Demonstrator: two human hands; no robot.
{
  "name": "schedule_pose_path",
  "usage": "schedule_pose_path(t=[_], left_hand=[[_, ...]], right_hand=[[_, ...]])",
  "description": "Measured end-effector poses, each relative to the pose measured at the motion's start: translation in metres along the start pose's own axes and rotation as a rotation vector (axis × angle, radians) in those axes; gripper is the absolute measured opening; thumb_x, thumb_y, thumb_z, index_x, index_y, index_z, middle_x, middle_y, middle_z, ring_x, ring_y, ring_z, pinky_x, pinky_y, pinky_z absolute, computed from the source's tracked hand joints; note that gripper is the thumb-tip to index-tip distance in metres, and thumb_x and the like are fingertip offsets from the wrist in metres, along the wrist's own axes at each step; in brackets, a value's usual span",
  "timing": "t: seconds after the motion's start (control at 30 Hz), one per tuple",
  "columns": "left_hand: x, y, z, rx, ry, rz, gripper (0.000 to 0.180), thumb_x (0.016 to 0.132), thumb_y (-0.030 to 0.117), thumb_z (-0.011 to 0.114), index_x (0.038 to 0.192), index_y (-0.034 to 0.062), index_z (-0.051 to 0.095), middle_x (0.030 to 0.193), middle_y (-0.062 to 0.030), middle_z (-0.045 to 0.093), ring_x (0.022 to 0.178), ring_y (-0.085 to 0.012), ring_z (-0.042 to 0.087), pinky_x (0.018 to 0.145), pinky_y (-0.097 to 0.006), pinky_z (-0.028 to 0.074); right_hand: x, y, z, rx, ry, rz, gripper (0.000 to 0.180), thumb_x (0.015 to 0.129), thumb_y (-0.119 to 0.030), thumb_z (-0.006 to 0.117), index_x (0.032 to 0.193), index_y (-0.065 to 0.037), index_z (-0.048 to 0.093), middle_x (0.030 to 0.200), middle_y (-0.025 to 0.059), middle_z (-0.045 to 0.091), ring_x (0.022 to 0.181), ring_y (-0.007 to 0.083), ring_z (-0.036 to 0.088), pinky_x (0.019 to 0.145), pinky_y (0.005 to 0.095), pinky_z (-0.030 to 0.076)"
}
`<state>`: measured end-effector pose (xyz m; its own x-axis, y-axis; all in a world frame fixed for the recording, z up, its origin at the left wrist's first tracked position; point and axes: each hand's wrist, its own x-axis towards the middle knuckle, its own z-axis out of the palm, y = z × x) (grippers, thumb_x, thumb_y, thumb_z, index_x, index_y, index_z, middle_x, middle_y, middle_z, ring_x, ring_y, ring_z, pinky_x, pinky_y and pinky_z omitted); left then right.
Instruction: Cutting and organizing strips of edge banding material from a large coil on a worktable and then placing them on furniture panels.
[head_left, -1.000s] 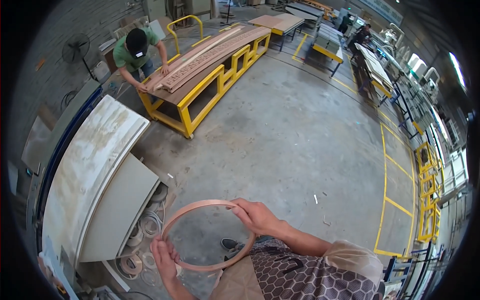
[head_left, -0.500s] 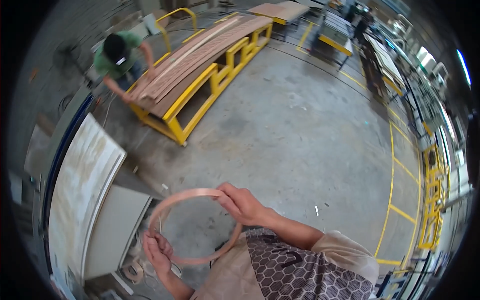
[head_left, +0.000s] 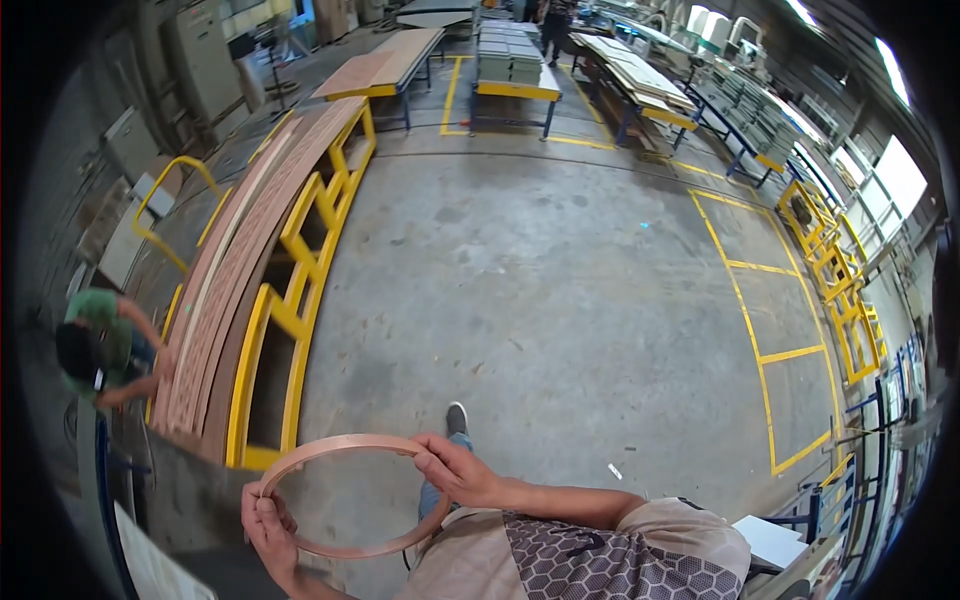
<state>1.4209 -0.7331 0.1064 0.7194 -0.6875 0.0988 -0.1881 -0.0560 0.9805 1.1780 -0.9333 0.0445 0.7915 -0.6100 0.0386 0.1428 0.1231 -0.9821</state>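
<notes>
A thin pinkish-brown hoop (head_left: 340, 442) of flat band is held out in front of my body, tilted so that it looks oval. It could be a coil of edging strip, but I cannot tell whether it is one piece or wound layers. My left hand (head_left: 270, 530) is closed on its left side, the thumb on the near face. On the upper right of the rim, my right hand (head_left: 463, 474) grips the band between thumb and fingers. Through the hoop's open middle, grey floor shows along with part of my leg.
At left stands a long yellow rack (head_left: 268, 375) carrying long reddish-brown boards (head_left: 235, 230). A co-worker in green (head_left: 100, 345) leans over its near end. Loaded tables (head_left: 380, 68) stand at the back. Yellow floor lines (head_left: 765, 268) and yellow frames (head_left: 840, 290) lie to the right.
My view has turned to the right, so the rack and co-worker now sit farther left. My foot has come into sight. Both hands still hold the hoop, now slightly lower and farther left.
</notes>
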Motion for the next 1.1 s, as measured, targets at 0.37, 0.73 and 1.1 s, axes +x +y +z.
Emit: schedule_pose_path(t=[0.37,0.73,1.1], left_hand=[[0.384,0.07,0.355,0.03,-0.476,0.172,0.033,0.109,0.038,0.058,0.102,0.0053,0.063,0.067,0.0038,0.048,0.058,-0.0053,0.043,0.052,-0.025,0.034],[0.597,0.089,0.717,-0.063,-0.624,0.089,0.036,0.111,0.04,0.056,0.112,0.0045,0.062,0.072,0.0064,0.047,0.057,-0.0013,0.042,0.049,-0.019,0.034],[0.808,0.078,0.974,-0.354,-0.592,-0.01,0.038,0.111,0.038,0.058,0.125,0.002,0.062,0.081,0.003,0.052,0.064,-0.0051,0.047,0.056,-0.024,0.042]], right_hand=[[0.208,-0.071,-0.318,-0.203,0.6,-0.098,0.037,0.116,-0.035,0.044,0.125,-0.002,0.058,0.079,0.0025,0.056,0.071,0.0104,0.053,0.064,0.0296,0.046],[0.381,-0.113,-0.683,-0.256,0.741,-0.294,0.043,0.115,-0.046,0.038,0.119,-0.004,0.05,0.077,-0.0029,0.049,0.058,0.0043,0.042,0.051,0.0223,0.037],[0.592,-0.202,-1.001,-0.593,0.647,-0.475,0.046,0.112,-0.021,0.054,0.154,-0.002,0.046,0.095,0.0007,0.057,0.081,0.0093,0.052,0.072,0.0237,0.044]])
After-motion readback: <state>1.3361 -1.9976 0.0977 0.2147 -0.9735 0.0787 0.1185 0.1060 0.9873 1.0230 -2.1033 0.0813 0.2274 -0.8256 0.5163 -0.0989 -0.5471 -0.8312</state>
